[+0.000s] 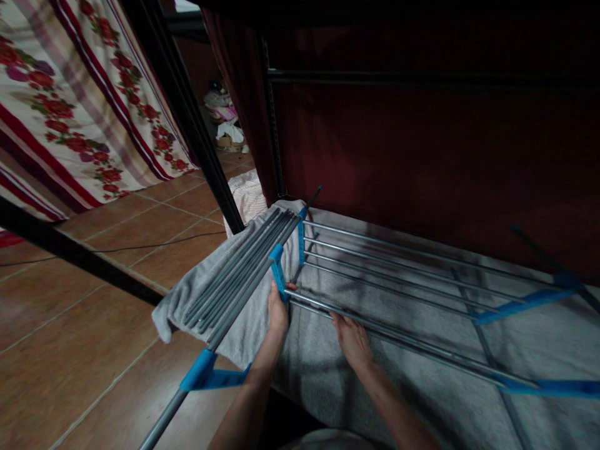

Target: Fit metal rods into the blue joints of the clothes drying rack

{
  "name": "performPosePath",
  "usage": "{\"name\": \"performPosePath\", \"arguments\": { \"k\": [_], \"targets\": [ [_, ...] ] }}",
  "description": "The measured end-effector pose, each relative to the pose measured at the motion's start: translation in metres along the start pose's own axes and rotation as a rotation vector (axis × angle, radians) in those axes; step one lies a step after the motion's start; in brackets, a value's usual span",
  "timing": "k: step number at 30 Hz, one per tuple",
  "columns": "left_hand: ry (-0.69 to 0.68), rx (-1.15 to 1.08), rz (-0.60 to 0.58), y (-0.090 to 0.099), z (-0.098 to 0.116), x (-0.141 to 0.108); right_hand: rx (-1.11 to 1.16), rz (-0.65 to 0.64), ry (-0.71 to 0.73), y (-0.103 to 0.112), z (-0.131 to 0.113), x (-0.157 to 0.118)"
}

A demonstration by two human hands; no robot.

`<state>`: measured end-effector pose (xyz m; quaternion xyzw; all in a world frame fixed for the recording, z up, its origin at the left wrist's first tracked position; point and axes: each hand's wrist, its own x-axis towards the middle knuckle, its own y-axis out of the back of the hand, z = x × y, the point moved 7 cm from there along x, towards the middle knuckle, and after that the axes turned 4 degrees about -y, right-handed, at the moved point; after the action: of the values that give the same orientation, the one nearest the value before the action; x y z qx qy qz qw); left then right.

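Observation:
A rack of grey metal tubes with blue plastic brackets lies partly assembled on a grey blanket [319, 362]. My left hand [278, 312] is closed round the lower part of a blue bracket [278, 269], where the ends of two metal rods [394, 334] meet it. My right hand [351, 337] grips those rods a little to the right, its fingertips over them. Another blue bracket [301, 240] farther back carries several thin rods [398, 269] that run right to a blue bracket [525, 306]. A thick grey tube [239, 306] passes through the left brackets.
Several loose grey rods [234, 275] lie bundled on the blanket at left. Black metal frame posts [201, 134] stand beside the tiled floor [107, 281], which a dark cable [154, 247] crosses. A maroon curtain [398, 156] hangs behind, a floral cloth [94, 106] at upper left.

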<state>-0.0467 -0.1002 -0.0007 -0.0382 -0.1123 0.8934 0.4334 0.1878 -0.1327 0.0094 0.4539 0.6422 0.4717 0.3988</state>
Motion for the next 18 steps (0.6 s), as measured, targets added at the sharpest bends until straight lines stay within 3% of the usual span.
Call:
{"name": "performPosePath", "arguments": {
  "k": [12,18],
  "targets": [
    [-0.014,0.019,-0.003,0.0,-0.002,0.002,0.058,0.006,0.006,-0.005,0.0,0.004],
    [-0.043,0.072,-0.017,0.002,0.001,0.003,0.122,0.215,0.095,0.005,-0.001,-0.023]
  ]
}}
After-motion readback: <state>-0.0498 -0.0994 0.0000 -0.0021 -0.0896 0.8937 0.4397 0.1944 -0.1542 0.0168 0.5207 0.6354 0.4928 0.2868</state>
